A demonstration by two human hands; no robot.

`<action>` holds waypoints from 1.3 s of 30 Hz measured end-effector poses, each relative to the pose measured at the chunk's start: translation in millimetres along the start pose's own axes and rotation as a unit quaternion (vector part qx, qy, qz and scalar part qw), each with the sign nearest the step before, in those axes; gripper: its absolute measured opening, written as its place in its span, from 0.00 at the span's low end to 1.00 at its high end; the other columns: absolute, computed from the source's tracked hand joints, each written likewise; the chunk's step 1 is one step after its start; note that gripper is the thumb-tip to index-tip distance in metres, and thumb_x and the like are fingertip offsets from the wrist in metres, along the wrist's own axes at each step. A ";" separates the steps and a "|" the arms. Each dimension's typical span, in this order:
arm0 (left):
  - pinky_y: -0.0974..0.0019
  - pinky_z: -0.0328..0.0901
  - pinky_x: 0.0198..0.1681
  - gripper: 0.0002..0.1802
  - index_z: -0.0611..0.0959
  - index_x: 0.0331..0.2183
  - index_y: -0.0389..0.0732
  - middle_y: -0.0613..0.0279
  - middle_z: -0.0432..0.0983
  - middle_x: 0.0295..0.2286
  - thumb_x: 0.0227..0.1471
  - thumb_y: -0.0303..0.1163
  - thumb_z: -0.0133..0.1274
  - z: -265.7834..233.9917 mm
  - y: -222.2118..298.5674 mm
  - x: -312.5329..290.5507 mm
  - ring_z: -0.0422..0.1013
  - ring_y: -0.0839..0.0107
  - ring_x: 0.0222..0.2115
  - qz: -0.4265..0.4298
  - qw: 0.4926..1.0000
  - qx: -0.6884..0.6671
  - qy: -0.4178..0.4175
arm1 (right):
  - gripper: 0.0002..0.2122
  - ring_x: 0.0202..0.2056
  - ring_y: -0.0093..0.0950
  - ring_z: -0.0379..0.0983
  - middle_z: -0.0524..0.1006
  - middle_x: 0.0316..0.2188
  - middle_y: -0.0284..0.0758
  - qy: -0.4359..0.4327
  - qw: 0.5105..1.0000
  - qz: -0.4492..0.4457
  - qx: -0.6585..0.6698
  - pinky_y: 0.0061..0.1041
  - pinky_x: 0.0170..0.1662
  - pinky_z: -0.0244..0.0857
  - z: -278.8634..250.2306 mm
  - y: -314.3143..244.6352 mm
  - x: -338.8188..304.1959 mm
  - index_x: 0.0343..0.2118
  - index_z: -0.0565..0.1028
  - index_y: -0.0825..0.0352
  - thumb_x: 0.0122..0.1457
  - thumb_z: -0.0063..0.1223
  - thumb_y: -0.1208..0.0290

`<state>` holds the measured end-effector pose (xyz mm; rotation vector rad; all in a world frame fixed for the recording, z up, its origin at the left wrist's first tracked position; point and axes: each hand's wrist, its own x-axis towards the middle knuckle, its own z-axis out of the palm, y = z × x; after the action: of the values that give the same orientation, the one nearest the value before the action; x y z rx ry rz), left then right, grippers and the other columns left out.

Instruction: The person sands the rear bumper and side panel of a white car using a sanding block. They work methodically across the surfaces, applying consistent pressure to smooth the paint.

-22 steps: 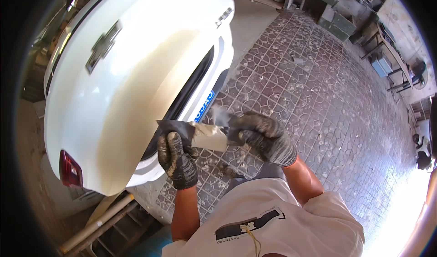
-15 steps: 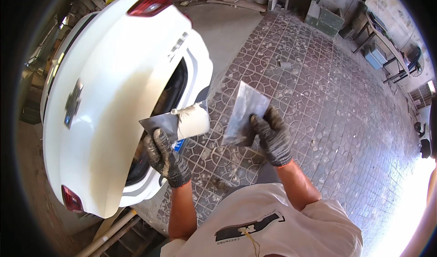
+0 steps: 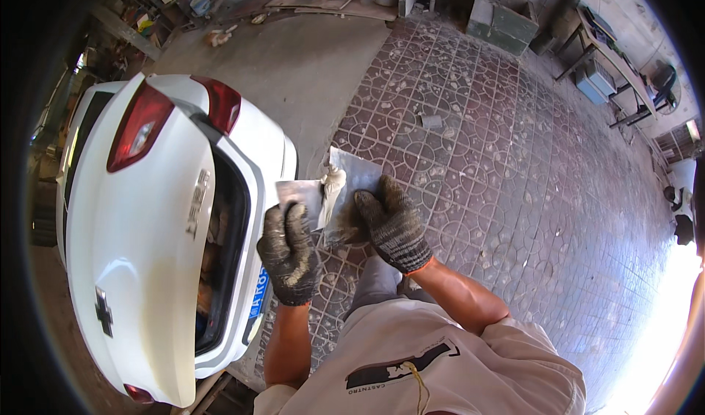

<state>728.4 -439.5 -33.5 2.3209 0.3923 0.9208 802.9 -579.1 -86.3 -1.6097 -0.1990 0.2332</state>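
Note:
My left hand, in a dirty dark work glove, is closed on a flat metal putty spreader. A similar spreader is gripped in my gloved right hand, thumb on its face. The two blades meet or overlap in front of my chest. A lump of cream-coloured putty is bunched up where they come together; whether it sits on one blade or both I cannot tell. Left of my hands stands a white car with its trunk lid raised and a beige patch across the lid.
Patterned paving tiles run off to the right, with a small grey block lying on them. Green boxes stand at the back. A table with a blue-grey bin beneath is along the right wall.
Both hands have come together, the right moving left and the left slightly right. Putty spread flat over the left blade is now gathered in a lump. The view has shifted, showing more of the car's side.

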 end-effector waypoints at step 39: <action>0.60 0.61 0.61 0.25 0.72 0.61 0.31 0.44 0.69 0.57 0.63 0.14 0.44 271.6 -394.2 668.4 0.69 0.55 0.54 -0.113 0.900 0.258 0.333 | 0.27 0.49 0.40 0.74 0.76 0.52 0.34 -0.291 0.679 -0.661 -0.132 0.44 0.51 0.70 350.5 -87.1 887.8 0.52 0.80 0.59 0.43 0.60 0.74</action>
<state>1376.3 63.1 -92.5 2.2527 1.2971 1.6324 1564.1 1.7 -40.5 -1.2294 -1.8805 -0.4607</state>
